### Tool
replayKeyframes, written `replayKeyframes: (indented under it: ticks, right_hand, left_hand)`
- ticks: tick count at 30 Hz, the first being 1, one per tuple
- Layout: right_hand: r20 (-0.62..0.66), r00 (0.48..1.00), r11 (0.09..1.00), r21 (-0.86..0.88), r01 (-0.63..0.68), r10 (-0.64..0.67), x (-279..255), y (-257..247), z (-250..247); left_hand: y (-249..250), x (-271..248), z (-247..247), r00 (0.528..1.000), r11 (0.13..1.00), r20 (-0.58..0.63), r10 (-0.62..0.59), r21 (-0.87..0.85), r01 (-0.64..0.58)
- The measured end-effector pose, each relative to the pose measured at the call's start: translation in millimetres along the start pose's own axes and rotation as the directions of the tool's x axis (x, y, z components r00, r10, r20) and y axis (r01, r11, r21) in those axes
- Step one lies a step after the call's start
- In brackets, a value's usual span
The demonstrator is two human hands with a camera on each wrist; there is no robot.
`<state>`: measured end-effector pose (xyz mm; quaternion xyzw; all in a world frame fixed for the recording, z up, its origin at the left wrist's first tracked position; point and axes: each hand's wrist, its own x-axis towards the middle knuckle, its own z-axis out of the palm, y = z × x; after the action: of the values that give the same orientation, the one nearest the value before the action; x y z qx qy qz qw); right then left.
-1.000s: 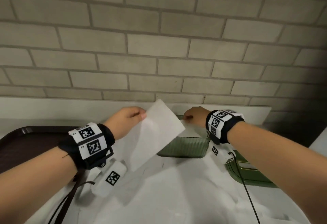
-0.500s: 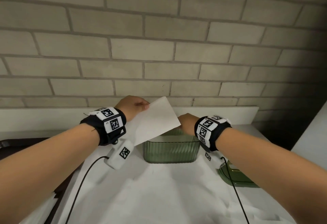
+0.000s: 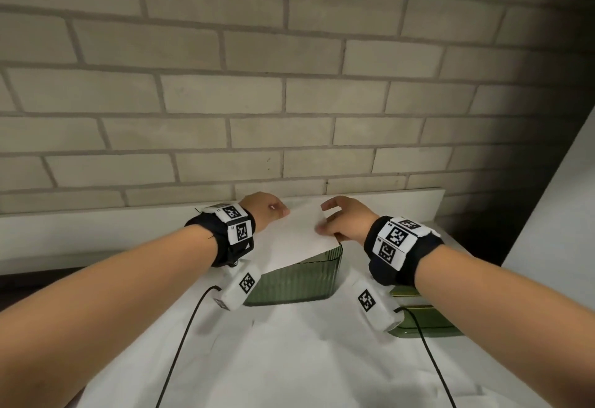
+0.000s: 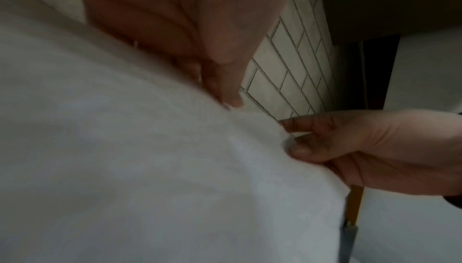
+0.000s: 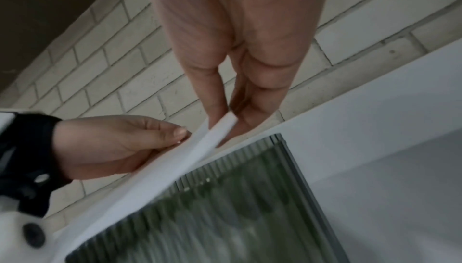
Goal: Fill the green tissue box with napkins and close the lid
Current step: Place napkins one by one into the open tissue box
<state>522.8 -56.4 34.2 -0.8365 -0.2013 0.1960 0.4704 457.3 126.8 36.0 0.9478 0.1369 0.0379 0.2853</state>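
A ribbed green tissue box stands open on the white cloth near the wall, also seen from the right wrist as the ribbed box. A white stack of napkins is held tilted over its opening. My left hand pinches the stack's left far edge, and my right hand pinches its right edge. From the right wrist the napkin stack shows as a thick white slab between thumb and fingers. The green lid lies to the right of the box, partly under my right forearm.
A white cloth covers the table. A brick wall and a white ledge close off the back. A white surface rises at the right. Black cables trail from both wristbands across the cloth.
The napkin stack has moved right and down over the box. My right hand, earlier at the box rim, has taken hold of the stack's right edge. The view shifted left and up.
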Motion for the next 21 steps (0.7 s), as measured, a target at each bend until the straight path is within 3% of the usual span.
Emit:
replayKeyframes:
  ticks: [3, 6, 10, 15, 18, 21]
  right_hand:
    - [-0.087, 0.996, 0.999, 0.006, -0.031, 0.032, 7.3, 15.4, 0.4]
    - [-0.126, 0.990, 0.998, -0.006, -0.060, 0.059, 12.3, 22.5, 2.0]
    - [-0.166, 0.985, 0.990, -0.128, -0.064, 0.042, 15.6, 21.9, 8.2]
    - [-0.119, 0.993, 0.945, -0.324, -0.046, 0.008, 14.6, 14.2, 26.6]
    - [-0.057, 0.998, 0.875, -0.484, -0.033, 0.006, 8.4, 10.5, 34.8]
    - [0.013, 0.999, 0.700, -0.713, 0.030, -0.029, 0.3, 4.0, 39.5]
  left_hand:
    - [-4.6, -3.3, -2.0, 0.991, 0.983, 0.101, -0.088, 0.172, 0.070]
    - [-14.9, -9.5, -12.8, 0.985, 0.964, 0.089, -0.144, 0.238, 0.120]
    - [-30.1, -14.2, -26.9, 0.983, 0.960, 0.027, -0.182, 0.224, 0.171]
    - [-43.5, -29.0, -29.9, 0.977, 0.970, -0.047, -0.209, 0.116, 0.213]
    - [-44.1, -60.2, -24.5, 0.988, 0.983, -0.061, -0.145, 0.106, 0.151]
    - [-45.0, -104.5, -9.7, 0.984, 0.989, 0.164, -0.071, 0.137, 0.048]
